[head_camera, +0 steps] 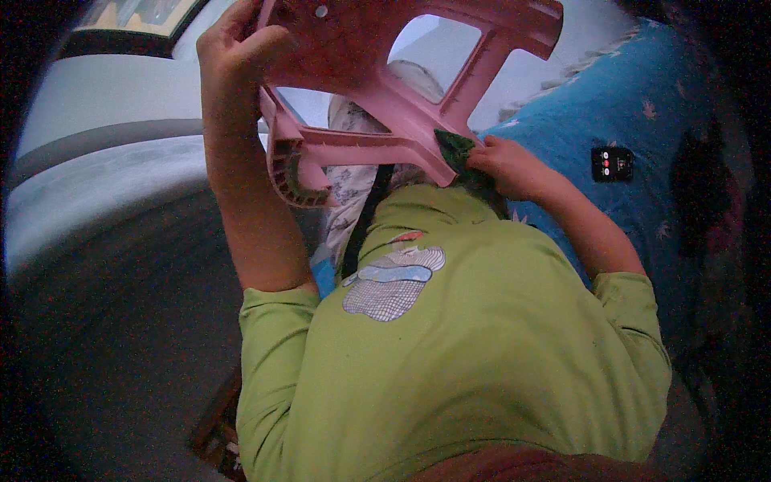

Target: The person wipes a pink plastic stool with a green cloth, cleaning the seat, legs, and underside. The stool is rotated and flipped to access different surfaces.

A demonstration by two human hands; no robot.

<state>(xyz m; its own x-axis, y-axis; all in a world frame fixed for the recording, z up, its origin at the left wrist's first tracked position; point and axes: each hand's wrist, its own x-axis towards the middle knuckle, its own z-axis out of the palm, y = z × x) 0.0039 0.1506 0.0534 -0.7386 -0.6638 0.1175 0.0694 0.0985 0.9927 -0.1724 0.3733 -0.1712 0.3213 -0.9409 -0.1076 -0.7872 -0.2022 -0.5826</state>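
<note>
A pink plastic piece of furniture (pixel 346 57), apparently a small stool or chair, is held up in front of my lap. It has openings between its legs and a ribbed, curved end at lower left. My left hand (pixel 241 51) grips its upper left edge, the thumb lying over the surface. Lower down, my right hand (pixel 506 165) pinches a dark green cloth (pixel 455 147) against one of the pink legs near my waist. Part of the cloth is hidden under my fingers, and the top of the furniture runs out of view.
On my right lies a blue patterned bedspread (pixel 560 126) with a lit phone (pixel 612 164) on it. Dark cloth (pixel 702 187) is bunched farther right. A framed panel (pixel 135 18) shows at upper left. Patterned trousers (pixel 355 141) cover my legs beneath the furniture.
</note>
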